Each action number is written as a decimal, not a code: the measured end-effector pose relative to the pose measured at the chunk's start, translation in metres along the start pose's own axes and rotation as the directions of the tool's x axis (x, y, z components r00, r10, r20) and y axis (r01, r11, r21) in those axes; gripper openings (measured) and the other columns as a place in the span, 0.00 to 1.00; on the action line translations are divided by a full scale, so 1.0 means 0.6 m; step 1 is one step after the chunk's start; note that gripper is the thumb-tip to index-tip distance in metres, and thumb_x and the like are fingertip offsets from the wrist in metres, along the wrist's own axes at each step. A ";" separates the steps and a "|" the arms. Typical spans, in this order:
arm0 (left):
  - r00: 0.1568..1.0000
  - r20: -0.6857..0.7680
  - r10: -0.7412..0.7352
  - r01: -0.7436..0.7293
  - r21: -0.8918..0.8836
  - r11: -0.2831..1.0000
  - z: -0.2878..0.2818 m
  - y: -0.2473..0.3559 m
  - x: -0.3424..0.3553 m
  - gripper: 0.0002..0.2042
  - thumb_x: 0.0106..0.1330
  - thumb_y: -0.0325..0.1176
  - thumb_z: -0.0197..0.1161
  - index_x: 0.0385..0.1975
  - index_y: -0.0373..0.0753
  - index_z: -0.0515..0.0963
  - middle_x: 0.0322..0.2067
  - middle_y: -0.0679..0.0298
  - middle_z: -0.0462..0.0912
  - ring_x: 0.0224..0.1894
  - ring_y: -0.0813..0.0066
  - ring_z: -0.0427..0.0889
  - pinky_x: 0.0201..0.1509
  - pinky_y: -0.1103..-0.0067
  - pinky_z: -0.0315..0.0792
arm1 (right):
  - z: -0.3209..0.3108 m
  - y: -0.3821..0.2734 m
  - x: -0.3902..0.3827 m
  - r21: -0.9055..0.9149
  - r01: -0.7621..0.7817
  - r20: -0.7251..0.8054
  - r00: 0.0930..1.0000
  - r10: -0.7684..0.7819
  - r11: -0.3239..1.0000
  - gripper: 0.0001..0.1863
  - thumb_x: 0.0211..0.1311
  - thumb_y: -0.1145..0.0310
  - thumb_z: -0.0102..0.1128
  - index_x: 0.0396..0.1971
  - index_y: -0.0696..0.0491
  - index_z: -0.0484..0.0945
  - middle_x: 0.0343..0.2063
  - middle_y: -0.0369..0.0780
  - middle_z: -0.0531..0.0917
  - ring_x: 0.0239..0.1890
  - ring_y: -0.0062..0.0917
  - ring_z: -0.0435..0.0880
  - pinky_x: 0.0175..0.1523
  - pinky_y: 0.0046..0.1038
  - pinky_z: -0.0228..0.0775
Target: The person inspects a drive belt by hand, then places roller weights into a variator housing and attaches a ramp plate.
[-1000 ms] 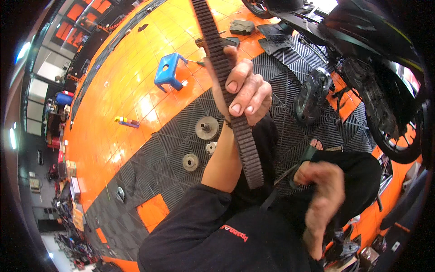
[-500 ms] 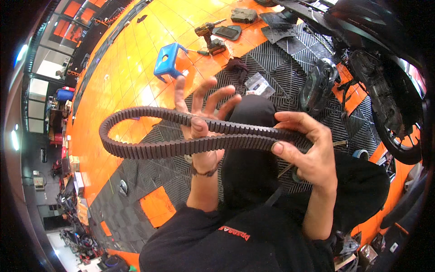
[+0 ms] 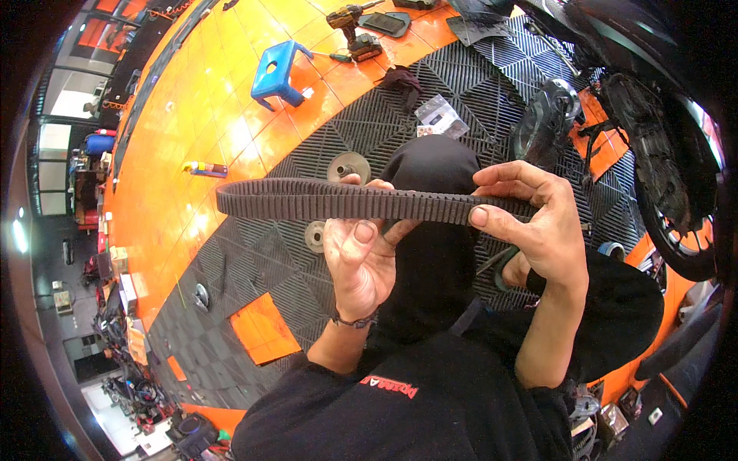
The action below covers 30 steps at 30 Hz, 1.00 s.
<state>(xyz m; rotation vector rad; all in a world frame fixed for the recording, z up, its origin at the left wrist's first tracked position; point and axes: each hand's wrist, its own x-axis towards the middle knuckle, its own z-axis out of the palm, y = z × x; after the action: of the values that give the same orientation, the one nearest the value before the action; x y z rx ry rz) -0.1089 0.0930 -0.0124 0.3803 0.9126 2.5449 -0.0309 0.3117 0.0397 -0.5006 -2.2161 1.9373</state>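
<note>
The belt [image 3: 346,206] is held up in front of the person, above the knee, its long axis running left to right and almost level. It is squeezed into a narrow loop, with its toothed face toward the camera.

The right hand [image 3: 555,223] has its right end: the grip is closed there, thumb on the near face and fingers on the far side. Most of the belt's length therefore lies to the left of that grip. The left hand [image 3: 360,269] is nearer the other end, palm up below the belt, left of its middle. Its thumb is at the lower edge and some fingertips show over the top; whether it grips or only steadies, I cannot tell. The left end juts out past it, unheld.

Beyond the hands, a clear bag [image 3: 455,125] lies on the mat [image 3: 492,92] with a few small pieces inside, too small to tell. A can [image 3: 209,168] lies on the orange floor [image 3: 181,127], its contents hidden. Two metal discs, one large [image 3: 334,169] and one small [image 3: 310,233], are partly behind the belt and left hand.
</note>
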 end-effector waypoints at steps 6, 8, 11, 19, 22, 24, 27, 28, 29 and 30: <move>0.996 -0.078 -0.035 0.034 -0.010 0.999 0.001 -0.006 0.002 0.22 0.75 0.34 0.57 0.65 0.35 0.64 0.58 0.49 0.74 0.61 0.58 0.79 0.63 0.57 0.81 | -0.004 -0.002 -0.001 0.044 -0.021 0.019 1.000 0.020 0.999 0.26 0.49 0.65 0.82 0.45 0.62 0.83 0.36 0.44 0.89 0.43 0.24 0.88 0.49 0.26 0.79; 0.995 -0.089 -0.042 0.041 -0.021 0.999 0.003 -0.013 0.006 0.22 0.74 0.32 0.58 0.64 0.35 0.65 0.57 0.50 0.75 0.61 0.59 0.80 0.62 0.58 0.82 | -0.007 -0.004 -0.003 0.073 -0.048 0.002 0.999 0.048 0.996 0.27 0.48 0.66 0.81 0.47 0.63 0.82 0.36 0.45 0.89 0.43 0.25 0.88 0.49 0.27 0.79; 0.994 -0.101 -0.036 0.034 -0.020 0.999 0.005 -0.015 0.006 0.22 0.73 0.31 0.60 0.63 0.35 0.65 0.56 0.50 0.76 0.59 0.59 0.81 0.60 0.58 0.84 | -0.008 -0.003 -0.005 0.103 -0.053 0.002 0.999 0.053 0.993 0.29 0.47 0.65 0.82 0.48 0.63 0.81 0.38 0.47 0.89 0.44 0.27 0.88 0.50 0.28 0.80; 0.991 -0.123 -0.054 0.061 0.055 0.997 0.017 -0.013 0.011 0.26 0.70 0.28 0.62 0.64 0.35 0.61 0.55 0.50 0.76 0.57 0.58 0.82 0.59 0.58 0.84 | -0.017 0.007 -0.016 0.151 -0.057 -0.006 0.998 0.058 0.987 0.35 0.45 0.62 0.81 0.53 0.62 0.78 0.43 0.49 0.88 0.48 0.32 0.88 0.56 0.30 0.77; 0.990 -0.137 -0.042 0.054 0.084 0.995 0.026 -0.014 0.010 0.27 0.69 0.28 0.63 0.64 0.34 0.60 0.56 0.52 0.75 0.58 0.59 0.81 0.61 0.59 0.83 | -0.022 0.011 -0.019 0.120 -0.037 0.007 0.999 0.037 0.992 0.40 0.45 0.58 0.81 0.57 0.62 0.75 0.47 0.50 0.87 0.51 0.32 0.86 0.57 0.30 0.76; 0.994 -0.108 0.020 -0.019 0.014 1.000 0.026 -0.011 0.018 0.26 0.67 0.25 0.63 0.63 0.33 0.60 0.54 0.53 0.75 0.55 0.63 0.81 0.58 0.64 0.84 | -0.021 0.021 -0.028 0.157 0.029 -0.089 0.996 -0.015 0.987 0.44 0.46 0.55 0.80 0.62 0.61 0.72 0.52 0.50 0.84 0.54 0.32 0.84 0.56 0.31 0.77; 0.987 -0.013 0.158 -0.152 0.192 0.969 -0.055 0.036 0.049 0.29 0.72 0.44 0.64 0.65 0.35 0.65 0.59 0.58 0.74 0.63 0.67 0.77 0.61 0.68 0.81 | -0.040 0.013 -0.065 0.091 0.122 -0.289 0.953 -0.091 0.988 0.52 0.49 0.49 0.79 0.71 0.60 0.64 0.65 0.48 0.75 0.62 0.36 0.78 0.57 0.35 0.78; 0.953 -0.131 0.275 -0.238 0.245 0.940 -0.050 0.071 0.061 0.25 0.72 0.46 0.63 0.62 0.37 0.71 0.56 0.62 0.77 0.62 0.71 0.77 0.61 0.67 0.79 | -0.053 0.021 -0.081 0.003 0.174 -0.386 0.908 -0.160 0.985 0.49 0.53 0.51 0.77 0.70 0.60 0.65 0.65 0.48 0.75 0.62 0.37 0.78 0.57 0.34 0.78; 0.911 -0.260 0.319 -0.244 0.284 0.927 -0.057 0.108 0.087 0.20 0.72 0.35 0.59 0.60 0.35 0.69 0.47 0.65 0.79 0.49 0.73 0.82 0.51 0.69 0.82 | -0.073 0.031 -0.101 -0.092 0.215 -0.474 0.849 -0.233 0.972 0.45 0.58 0.52 0.74 0.70 0.61 0.66 0.65 0.47 0.75 0.62 0.38 0.78 0.58 0.34 0.77; 0.886 -0.298 0.354 -0.209 0.427 0.880 -0.069 0.142 0.114 0.16 0.72 0.35 0.60 0.55 0.37 0.73 0.41 0.67 0.80 0.45 0.74 0.83 0.50 0.67 0.81 | -0.110 0.032 -0.133 -0.227 0.139 -0.545 0.802 -0.245 0.964 0.40 0.62 0.56 0.71 0.68 0.61 0.67 0.65 0.48 0.76 0.62 0.38 0.78 0.58 0.34 0.77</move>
<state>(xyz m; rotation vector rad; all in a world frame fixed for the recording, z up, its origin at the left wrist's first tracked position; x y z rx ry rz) -0.2092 0.0426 0.0199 0.1521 1.6237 2.7515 0.0681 0.3477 0.0389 -0.7333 -1.9480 1.2679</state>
